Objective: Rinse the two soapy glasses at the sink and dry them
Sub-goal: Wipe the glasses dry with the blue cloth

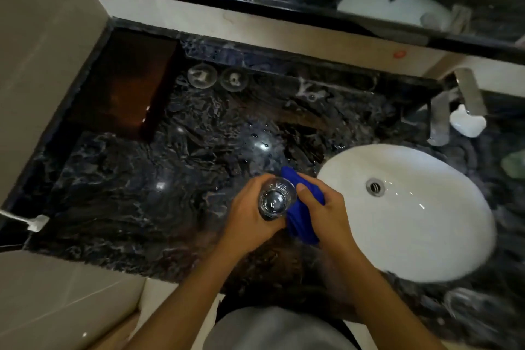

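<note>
Glass first: a clear round tumbler point(274, 201) is clamped in my left hand point(250, 216), fingers curled round its wall. I look almost straight down its mouth, so its long axis runs nearly along my line of sight, with the rim leaning toward 1 o'clock. My right hand point(326, 207), at 3 o'clock of it, bunches a deep-blue soft cloth point(301, 224) against the tumbler's side. The hands are together, meeting across the fabric. I judge the wipe belongs to the right hand while the left turns the slick glass.

Beneath lies a polished black veined marble counter point(142, 193), beaded with droplets. A white glossy oval basin point(412, 221) sits at 3 o'clock. Far off at 11 o'clock, two round clear glass pieces point(201, 75) stand side by side; I cannot tell whether they are tumblers or lids. A chrome tap point(470, 93) is at 2 o'clock.
</note>
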Available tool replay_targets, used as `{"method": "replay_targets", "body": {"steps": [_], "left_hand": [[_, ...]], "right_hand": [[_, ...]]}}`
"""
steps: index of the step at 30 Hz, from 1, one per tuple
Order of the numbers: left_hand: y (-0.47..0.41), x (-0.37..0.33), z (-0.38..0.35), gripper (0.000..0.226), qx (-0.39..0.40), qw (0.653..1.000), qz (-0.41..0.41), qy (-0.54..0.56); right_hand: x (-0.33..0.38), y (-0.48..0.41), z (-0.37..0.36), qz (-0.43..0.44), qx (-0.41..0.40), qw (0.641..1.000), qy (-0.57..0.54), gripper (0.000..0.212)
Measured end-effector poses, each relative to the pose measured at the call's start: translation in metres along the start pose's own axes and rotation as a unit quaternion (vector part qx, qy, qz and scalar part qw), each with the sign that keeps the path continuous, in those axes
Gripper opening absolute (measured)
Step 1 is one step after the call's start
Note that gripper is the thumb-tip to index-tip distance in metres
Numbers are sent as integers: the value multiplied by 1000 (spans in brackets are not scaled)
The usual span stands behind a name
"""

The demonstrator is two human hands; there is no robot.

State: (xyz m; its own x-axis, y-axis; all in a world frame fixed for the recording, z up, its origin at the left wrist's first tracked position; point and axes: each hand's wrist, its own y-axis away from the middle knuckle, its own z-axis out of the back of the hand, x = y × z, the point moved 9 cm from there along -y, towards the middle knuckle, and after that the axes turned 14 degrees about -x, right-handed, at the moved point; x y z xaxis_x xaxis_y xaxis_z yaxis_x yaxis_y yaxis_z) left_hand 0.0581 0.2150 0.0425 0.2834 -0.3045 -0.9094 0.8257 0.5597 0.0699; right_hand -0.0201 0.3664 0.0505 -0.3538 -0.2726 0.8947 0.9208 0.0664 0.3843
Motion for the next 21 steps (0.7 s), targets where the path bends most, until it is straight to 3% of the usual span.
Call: {"method": "replay_targets", "body": {"steps": [6,12,21], "left_hand": [[74,-25,-97,74,90,996,-11,5],[143,-49,-175,60,150,988,-36,-5],[187,-45,-221,67,162,986,-25,-32]], "right_hand": [[-43,36,120,-6,-56,998,34,26],[-97,62,220,-54,-50,996,59,35],[-140,72,265,-77,-55,995,9,39]]}}
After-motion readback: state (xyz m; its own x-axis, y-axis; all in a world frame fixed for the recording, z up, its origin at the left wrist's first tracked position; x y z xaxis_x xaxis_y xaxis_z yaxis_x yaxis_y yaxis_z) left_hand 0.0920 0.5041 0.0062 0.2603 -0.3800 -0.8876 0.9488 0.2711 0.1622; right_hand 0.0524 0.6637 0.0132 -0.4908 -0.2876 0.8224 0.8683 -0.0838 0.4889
